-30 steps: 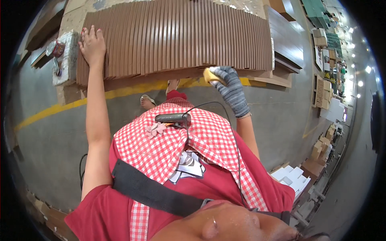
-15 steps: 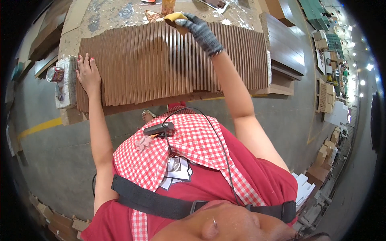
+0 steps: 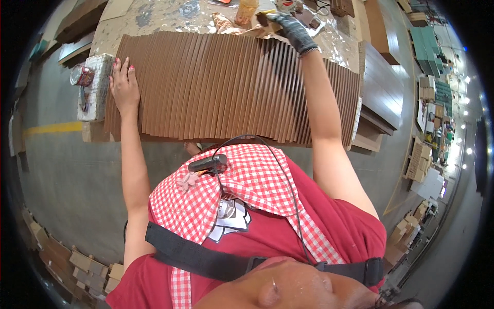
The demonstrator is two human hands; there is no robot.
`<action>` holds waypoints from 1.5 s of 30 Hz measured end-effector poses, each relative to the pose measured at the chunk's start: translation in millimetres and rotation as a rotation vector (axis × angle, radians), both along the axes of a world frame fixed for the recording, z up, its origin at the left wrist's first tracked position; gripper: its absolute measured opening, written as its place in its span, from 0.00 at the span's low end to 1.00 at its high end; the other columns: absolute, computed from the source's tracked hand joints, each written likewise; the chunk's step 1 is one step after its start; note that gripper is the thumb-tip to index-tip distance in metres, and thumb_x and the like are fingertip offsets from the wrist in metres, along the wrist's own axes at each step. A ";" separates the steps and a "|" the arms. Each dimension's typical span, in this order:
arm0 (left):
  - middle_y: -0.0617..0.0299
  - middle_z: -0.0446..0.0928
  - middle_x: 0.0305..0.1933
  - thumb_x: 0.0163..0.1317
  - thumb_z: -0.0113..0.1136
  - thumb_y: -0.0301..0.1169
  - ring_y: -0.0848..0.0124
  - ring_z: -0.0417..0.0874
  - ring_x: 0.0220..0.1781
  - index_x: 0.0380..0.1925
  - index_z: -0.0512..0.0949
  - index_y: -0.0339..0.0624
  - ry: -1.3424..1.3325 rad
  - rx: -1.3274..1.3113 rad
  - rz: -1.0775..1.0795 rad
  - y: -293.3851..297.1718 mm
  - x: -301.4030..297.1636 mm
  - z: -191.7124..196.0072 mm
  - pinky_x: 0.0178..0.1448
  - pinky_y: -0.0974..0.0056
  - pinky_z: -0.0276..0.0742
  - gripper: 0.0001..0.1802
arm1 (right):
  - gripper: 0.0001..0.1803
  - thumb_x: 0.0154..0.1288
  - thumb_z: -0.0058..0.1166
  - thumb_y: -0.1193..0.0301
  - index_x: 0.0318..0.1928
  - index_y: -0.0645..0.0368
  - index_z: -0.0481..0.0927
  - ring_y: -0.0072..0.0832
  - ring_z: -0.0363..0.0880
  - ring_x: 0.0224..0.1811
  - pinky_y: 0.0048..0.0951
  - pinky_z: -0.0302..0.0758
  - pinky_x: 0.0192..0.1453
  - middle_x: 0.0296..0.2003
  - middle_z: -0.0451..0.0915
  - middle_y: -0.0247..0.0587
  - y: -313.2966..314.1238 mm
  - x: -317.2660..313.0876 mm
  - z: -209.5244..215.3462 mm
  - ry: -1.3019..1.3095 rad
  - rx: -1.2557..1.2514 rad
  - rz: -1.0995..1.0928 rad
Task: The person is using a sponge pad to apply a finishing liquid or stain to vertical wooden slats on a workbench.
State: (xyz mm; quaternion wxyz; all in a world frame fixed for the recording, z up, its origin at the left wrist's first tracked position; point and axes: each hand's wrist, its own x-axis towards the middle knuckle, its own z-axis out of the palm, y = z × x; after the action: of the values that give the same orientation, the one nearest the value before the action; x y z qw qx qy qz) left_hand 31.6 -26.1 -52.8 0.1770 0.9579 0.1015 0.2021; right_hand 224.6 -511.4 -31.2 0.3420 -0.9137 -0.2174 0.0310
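Observation:
A row of narrow brown slats lies packed side by side across the table. My bare left hand rests flat on the leftmost slats, its fingers stretched out. Beyond the far edge of the row, my right hand, in a grey knit glove, grips a yellow sponge whose underside looks stained dark brown. Close to the sponge stands a jar of orange-brown liquid, with a crumpled brown-stained cloth lying beside it.
At the table's left edge a white block carries a small can. Paint splatters cover the tabletop. Dark brown boards are stacked on the right, with more boards at the far left.
My right hand has moved right along the far edge with the sponge, which has tilted. The view has shifted, so the slats sit a little lower and further right. My left hand stays on the slats.

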 end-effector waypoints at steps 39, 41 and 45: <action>0.56 0.61 0.72 0.72 0.37 0.48 0.62 0.58 0.75 0.64 0.69 0.50 -0.051 0.022 0.007 -21.0 37.0 -25.7 0.78 0.52 0.44 0.27 | 0.16 0.60 0.62 0.62 0.48 0.50 0.84 0.42 0.77 0.50 0.42 0.73 0.58 0.43 0.79 0.48 39.0 -75.2 16.9 -0.259 -0.534 -0.309; 0.56 0.61 0.72 0.72 0.37 0.48 0.62 0.58 0.75 0.64 0.70 0.50 -0.059 0.025 0.015 -19.2 35.2 -27.3 0.78 0.53 0.44 0.27 | 0.15 0.61 0.61 0.63 0.48 0.50 0.84 0.41 0.78 0.50 0.40 0.73 0.60 0.45 0.79 0.46 40.9 -91.8 22.3 -0.225 -0.645 -0.252; 0.56 0.62 0.72 0.72 0.37 0.48 0.62 0.58 0.74 0.64 0.70 0.50 -0.101 0.004 -0.005 -18.7 33.1 -29.5 0.77 0.53 0.45 0.27 | 0.17 0.62 0.61 0.64 0.51 0.51 0.83 0.42 0.78 0.50 0.39 0.73 0.60 0.46 0.79 0.47 40.7 -102.2 51.0 -0.009 -0.590 -0.213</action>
State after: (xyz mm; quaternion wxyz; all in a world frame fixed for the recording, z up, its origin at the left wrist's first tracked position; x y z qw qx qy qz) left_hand 64.7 -44.7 -82.3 0.1804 0.9470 0.0898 0.2500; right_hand 122.4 -470.7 19.8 0.0625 -0.9913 -0.1037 0.0526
